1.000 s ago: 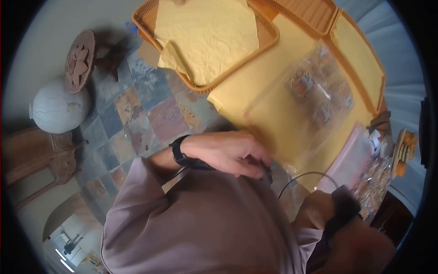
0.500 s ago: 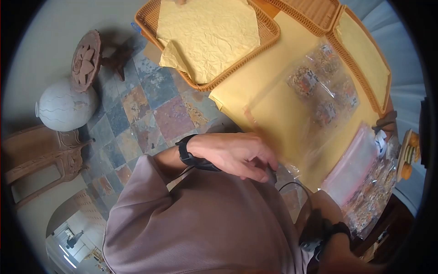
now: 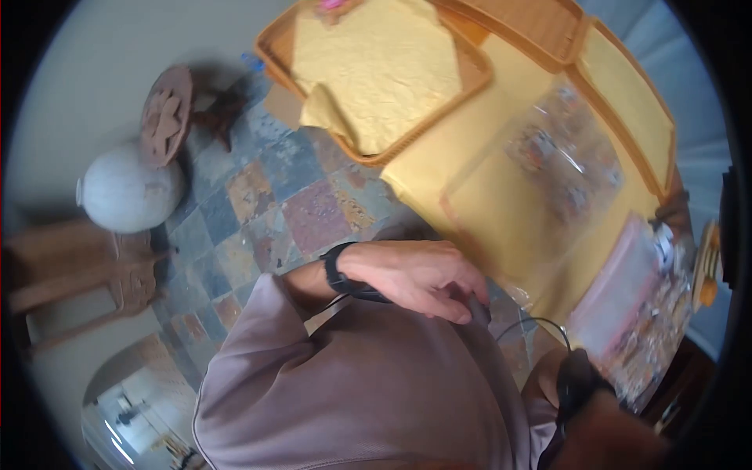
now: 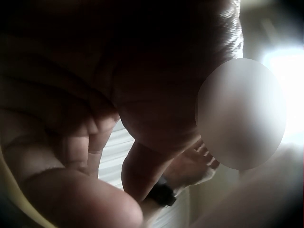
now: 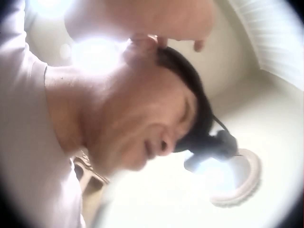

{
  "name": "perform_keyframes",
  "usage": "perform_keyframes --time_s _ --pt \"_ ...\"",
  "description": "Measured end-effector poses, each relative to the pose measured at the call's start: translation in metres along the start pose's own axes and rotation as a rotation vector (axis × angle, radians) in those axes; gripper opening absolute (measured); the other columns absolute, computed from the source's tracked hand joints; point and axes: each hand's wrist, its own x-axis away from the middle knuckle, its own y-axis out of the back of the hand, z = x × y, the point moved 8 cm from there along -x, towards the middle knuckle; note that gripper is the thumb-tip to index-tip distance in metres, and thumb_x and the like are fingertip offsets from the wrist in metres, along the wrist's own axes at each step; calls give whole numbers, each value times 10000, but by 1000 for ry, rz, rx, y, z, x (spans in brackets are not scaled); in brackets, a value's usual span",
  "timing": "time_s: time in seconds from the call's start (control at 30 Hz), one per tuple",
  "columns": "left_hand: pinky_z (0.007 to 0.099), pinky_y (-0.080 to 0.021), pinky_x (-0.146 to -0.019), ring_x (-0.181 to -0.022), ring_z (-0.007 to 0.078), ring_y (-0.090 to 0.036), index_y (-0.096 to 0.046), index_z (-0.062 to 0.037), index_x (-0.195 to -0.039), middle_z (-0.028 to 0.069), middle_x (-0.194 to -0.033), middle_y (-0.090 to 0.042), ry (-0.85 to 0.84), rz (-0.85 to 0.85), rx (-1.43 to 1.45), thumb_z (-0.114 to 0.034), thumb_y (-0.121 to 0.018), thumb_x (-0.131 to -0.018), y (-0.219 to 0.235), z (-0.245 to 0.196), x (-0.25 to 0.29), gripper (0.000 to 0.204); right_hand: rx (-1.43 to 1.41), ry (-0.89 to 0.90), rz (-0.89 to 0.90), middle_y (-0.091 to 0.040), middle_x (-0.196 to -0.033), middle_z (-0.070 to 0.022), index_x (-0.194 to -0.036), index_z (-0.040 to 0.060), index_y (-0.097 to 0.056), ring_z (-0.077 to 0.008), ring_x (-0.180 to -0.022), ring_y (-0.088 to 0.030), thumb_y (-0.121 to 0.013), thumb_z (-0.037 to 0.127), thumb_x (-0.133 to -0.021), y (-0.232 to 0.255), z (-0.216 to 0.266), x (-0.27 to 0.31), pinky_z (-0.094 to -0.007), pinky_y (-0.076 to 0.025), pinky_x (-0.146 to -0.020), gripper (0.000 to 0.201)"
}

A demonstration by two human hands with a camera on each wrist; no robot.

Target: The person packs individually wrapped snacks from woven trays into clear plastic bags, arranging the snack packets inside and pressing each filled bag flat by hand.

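Observation:
My left hand [image 3: 419, 278], with a black strap at the wrist, hangs in front of my shirt by the table's near edge. Its fingers curve loosely with nothing visible between them, and the left wrist view shows the bent thumb [image 4: 102, 204] up close. My right hand [image 5: 142, 19] is raised beside my head, near the ear. Only its blurred edge [image 3: 615, 435] shows in the head view, beyond the black wrist camera [image 3: 580, 380]. Nearest to both hands, on the yellow-covered table [image 3: 501, 235], lies a large clear plastic bag [image 3: 564, 164] with several small snack packs inside.
A wicker tray [image 3: 372, 157] lined with crumpled yellow paper stands at the far side, a pink item [image 3: 335, 5] at its top. Pink-edged clear bags [image 3: 615, 290] and heaped snack packs [image 3: 646, 345] lie at right. A round pale vase [image 3: 129, 188] stands on the left.
The head view has swung, so the table and floor sit further right. A pink item now shows at the tray's top. My right forearm shifts slightly; the left hand keeps its loose pose.

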Motion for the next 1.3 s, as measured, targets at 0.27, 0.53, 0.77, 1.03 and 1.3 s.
perform_keyframes --time_s 0.27,0.53,0.77,1.03,1.3 --pt "331 -535 -642 -739 212 -679 -697 5 -1188 133 -910 -704 -640 -216 -411 -134 -730 -939 5 -145 65 287 -467 -1677 -922 -392 -1616 -193 -1479 -49 -457 -346 -1509 -340 -379 354 -1100 81 -69 226 -524 -280 -1240 559" --pt "379 -516 -1009 -1164 216 -658 -626 -43 -1305 232 -1342 -606 -2163 -333 -529 -241 -595 -1043 -59 -193 176 329 -710 -1509 -1065 -366 -1620 -238 -1449 -76 -482 -392 -1532 -299 -327 327 -1120 87 -50 237 -537 -306 -1239 543" --pt "427 -480 -986 -1180 252 -597 -646 -31 -1265 189 -1287 -609 -2105 -41 -570 -297 -664 -989 -67 -165 166 384 -797 -1417 -1046 -495 -1530 -226 -1400 -68 -527 -386 -1484 -392 -326 323 -1124 89 -54 241 -523 -359 -1216 519" --pt "372 -513 -810 -941 211 -645 -690 -43 -1150 108 -1059 -666 -2098 -191 -892 -245 -686 -951 -69 -127 187 284 -940 -1405 -964 -674 -1119 -78 -1087 61 -642 -289 -1159 -615 -403 272 -1120 89 -63 253 -458 -489 -1049 320" --pt "318 -545 -634 -702 171 -693 -733 -55 -1035 27 -831 -724 -2087 -373 -1164 -194 -708 -913 -66 -86 185 186 -858 -1438 -980 -537 -873 -10 -1019 101 -606 -209 -937 -562 -395 270 -1126 92 -67 244 -399 -487 -971 291"
